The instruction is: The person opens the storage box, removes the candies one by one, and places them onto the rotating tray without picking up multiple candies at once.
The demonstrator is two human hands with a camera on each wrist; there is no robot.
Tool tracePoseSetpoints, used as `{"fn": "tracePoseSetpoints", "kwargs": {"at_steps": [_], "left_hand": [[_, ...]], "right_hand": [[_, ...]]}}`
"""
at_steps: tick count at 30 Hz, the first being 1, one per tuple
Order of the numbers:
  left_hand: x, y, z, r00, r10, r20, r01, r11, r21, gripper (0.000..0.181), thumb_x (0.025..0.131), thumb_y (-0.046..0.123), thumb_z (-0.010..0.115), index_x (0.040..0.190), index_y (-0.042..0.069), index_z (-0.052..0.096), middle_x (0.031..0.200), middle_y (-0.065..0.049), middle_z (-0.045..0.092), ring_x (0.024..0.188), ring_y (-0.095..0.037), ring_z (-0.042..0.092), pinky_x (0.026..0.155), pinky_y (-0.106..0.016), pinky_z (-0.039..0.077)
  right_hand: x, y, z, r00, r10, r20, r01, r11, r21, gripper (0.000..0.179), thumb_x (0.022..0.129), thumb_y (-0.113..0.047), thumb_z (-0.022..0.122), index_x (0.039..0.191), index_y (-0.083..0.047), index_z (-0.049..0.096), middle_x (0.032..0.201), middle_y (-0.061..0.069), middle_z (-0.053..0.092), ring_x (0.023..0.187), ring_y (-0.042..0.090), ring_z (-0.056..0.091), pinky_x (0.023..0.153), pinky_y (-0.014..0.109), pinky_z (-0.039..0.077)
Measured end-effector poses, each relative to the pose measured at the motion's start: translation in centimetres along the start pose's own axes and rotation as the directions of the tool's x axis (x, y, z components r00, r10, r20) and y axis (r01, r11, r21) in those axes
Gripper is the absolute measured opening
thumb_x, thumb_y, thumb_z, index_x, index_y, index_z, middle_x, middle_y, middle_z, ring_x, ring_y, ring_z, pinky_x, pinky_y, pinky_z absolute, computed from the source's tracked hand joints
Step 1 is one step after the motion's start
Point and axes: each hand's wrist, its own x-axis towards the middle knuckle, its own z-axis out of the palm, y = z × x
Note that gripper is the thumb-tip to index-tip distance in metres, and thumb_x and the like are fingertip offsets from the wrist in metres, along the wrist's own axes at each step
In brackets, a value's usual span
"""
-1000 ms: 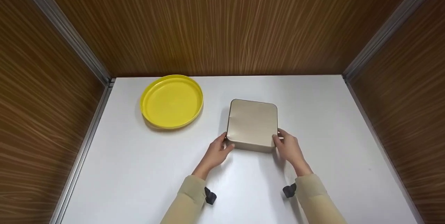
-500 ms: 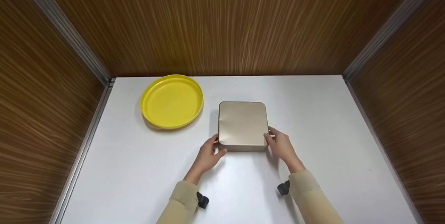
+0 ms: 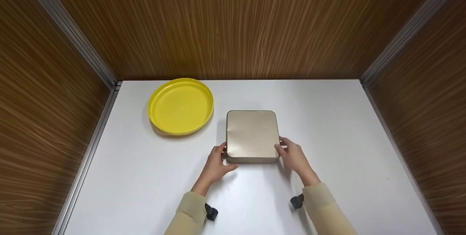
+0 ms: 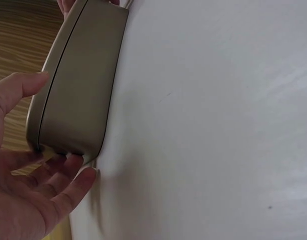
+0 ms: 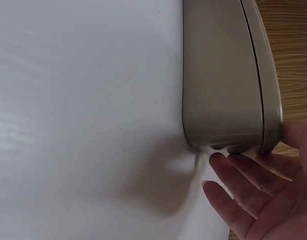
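On the white table, near a yellow tray, the left hand and right hand grip a tan box.

In the head view, the box hides its own inside, its underside and its far side. The left hand has fingertips out of sight behind the box's left side; some fingertips of the right hand are likewise lost behind the right side. The bottom edge cuts off both the left sleeve and the right sleeve, along with the near part of the table. Each wrist view crops the box at the top and its own hand at the border. A dark speck is too small to identify.
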Motion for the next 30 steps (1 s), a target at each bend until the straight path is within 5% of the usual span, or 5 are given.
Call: {"fn": "tracePoseSetpoints", "kwargs": {"at_steps": [16,23,30], "left_hand": [[-0.1,0.0,0.0,0.999,-0.038,-0.01,0.039,0.998,0.039,0.09,0.074,0.016,0.085,0.146,-0.005,0.036,0.105,-0.008,0.047,0.095,-0.023,0.048,0.082,-0.036,0.044],[0.1,0.2,0.6,0.997,-0.074,-0.012,0.074,0.996,0.046,0.103,0.069,0.017,0.09,0.149,-0.003,0.028,0.124,-0.017,0.044,0.116,-0.03,0.048,0.1,-0.043,0.042],[0.8,0.0,1.1,0.998,-0.061,-0.013,0.061,0.998,-0.008,0.113,0.067,0.018,0.092,0.152,-0.003,0.02,0.15,-0.023,0.03,0.139,-0.035,0.031,0.114,-0.044,0.027]], "right_hand": [[-1.2,-0.3,0.2,0.999,0.03,0.013,-0.029,0.999,-0.036,0.051,0.103,-0.03,0.05,0.146,-0.003,0.042,0.131,0.019,0.057,0.108,0.029,0.063,0.091,0.046,0.051],[-1.4,-0.5,-0.2,1.0,-0.012,-0.012,0.011,0.997,-0.072,0.048,0.102,-0.027,0.054,0.141,-0.001,0.048,0.123,0.016,0.063,0.107,0.031,0.064,0.09,0.049,0.051],[-1.0,-1.9,-0.9,0.992,-0.054,-0.111,0.038,0.99,-0.138,0.051,0.096,-0.022,0.063,0.14,-0.001,0.049,0.129,0.018,0.058,0.114,0.035,0.058,0.09,0.051,0.049]]}}
